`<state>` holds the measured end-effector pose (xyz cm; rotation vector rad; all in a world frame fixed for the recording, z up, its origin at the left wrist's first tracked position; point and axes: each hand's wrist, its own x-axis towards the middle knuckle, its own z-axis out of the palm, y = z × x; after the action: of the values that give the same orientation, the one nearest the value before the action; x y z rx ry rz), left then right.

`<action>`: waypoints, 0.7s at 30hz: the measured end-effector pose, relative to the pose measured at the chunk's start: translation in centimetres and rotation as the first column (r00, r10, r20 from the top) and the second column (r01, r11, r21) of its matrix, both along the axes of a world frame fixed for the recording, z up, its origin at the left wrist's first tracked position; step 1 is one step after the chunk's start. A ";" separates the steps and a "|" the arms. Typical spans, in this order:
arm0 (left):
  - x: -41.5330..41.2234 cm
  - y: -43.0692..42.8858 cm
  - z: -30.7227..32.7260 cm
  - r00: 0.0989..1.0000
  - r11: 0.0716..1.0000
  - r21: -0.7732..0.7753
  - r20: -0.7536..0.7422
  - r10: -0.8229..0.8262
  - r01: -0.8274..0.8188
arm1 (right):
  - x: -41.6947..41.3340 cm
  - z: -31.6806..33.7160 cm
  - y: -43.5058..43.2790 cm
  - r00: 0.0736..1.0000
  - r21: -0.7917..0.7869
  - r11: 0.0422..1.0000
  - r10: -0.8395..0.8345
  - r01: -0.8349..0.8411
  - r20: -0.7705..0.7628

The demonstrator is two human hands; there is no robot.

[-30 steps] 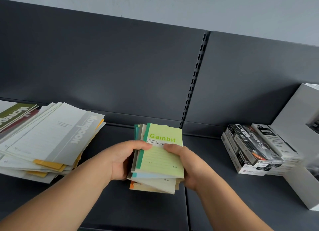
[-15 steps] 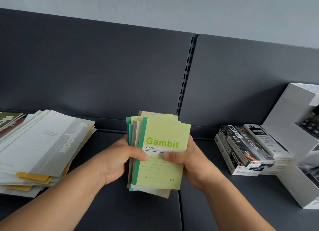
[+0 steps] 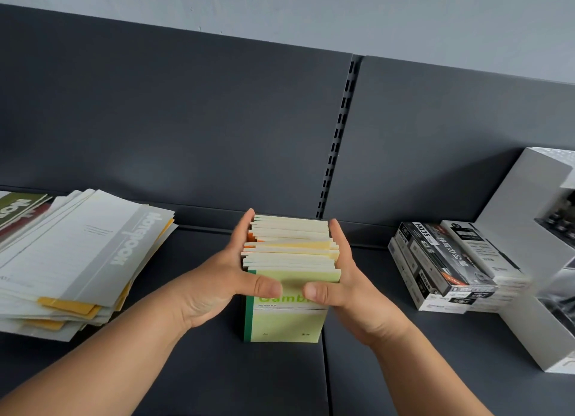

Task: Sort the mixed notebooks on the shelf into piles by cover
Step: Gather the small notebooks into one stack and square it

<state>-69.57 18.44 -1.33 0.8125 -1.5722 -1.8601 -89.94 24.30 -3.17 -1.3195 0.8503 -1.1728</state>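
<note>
Shelf (image 3: 217,369): dark grey, running left to right. From here I see no finished piles by cover anywhere on it.
Large notebook heap (image 3: 77,254): at the left, loose and fanned. A grey cover is on top, yellow ones stick out below, and olive and red ones show at the far-left edge. It looks unsorted to me.
White box (image 3: 513,216): at the right, against the back panel. It is not part of the job.
Black-and-white cartons (image 3: 441,260): stacked just left of the white box, well apart from the hands.
Bundle of small notebooks (image 3: 289,250): in the middle of the shelf, upright, and it seems to stand on its lower edge. Orange, yellow, cream and green edges are mixed through it.
Green Gambit notebook (image 3: 284,324): the nearest cover of that bundle, facing the person.
Left hand (image 3: 217,285): grips the bundle's left side, with its thumb across the green cover.
Right hand (image 3: 351,291): clamps the right side the same way, its thumb nearly meeting the other.
Progress: early, I'd say. The bundle is gathered and squared, and all the separating is left.
</note>
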 end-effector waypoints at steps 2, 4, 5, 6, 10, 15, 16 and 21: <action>-0.1 0.3 0.1 0.999 1.000 0.018 -0.032 0.006 -0.005 | 0.2 -0.1 0.1 1.000 -0.006 1.000 0.023 -0.023 -0.001; -0.4 0.5 0.2 0.998 1.000 0.027 -0.061 0.002 0.000 | 0.7 0.0 0.2 0.999 -0.015 0.999 0.043 -0.043 -0.012; -0.5 0.6 0.3 0.997 1.000 0.028 -0.076 -0.002 0.004 | 0.8 0.0 0.3 0.999 -0.015 0.999 0.040 -0.040 -0.024; -0.5 0.6 0.3 0.996 1.000 0.025 -0.086 -0.001 0.003 | 0.7 0.0 0.4 0.999 -0.011 1.000 0.027 -0.028 -0.035; -0.7 0.7 0.6 0.988 0.997 0.047 -0.140 0.073 -0.067 | 0.7 0.6 0.5 0.995 0.104 0.990 -0.099 0.097 0.018; -1.9 1.2 0.7 0.968 0.982 0.092 -0.175 0.178 -0.164 | 1.4 0.3 0.2 0.981 0.102 0.978 -0.187 0.182 0.040; -2.1 1.1 0.8 0.960 0.977 0.070 -0.186 0.210 -0.200 | 1.5 0.2 0.1 0.976 0.083 0.974 -0.215 0.212 0.031; -2.6 0.8 0.8 0.958 0.968 0.009 -0.137 0.251 -0.253 | 2.4 0.0 -0.1 0.951 0.059 0.951 -0.306 0.304 0.043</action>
<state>-72.12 19.21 -0.51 0.8211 -1.3241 -1.6867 -87.55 24.20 -3.13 -1.1364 1.0672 -1.4088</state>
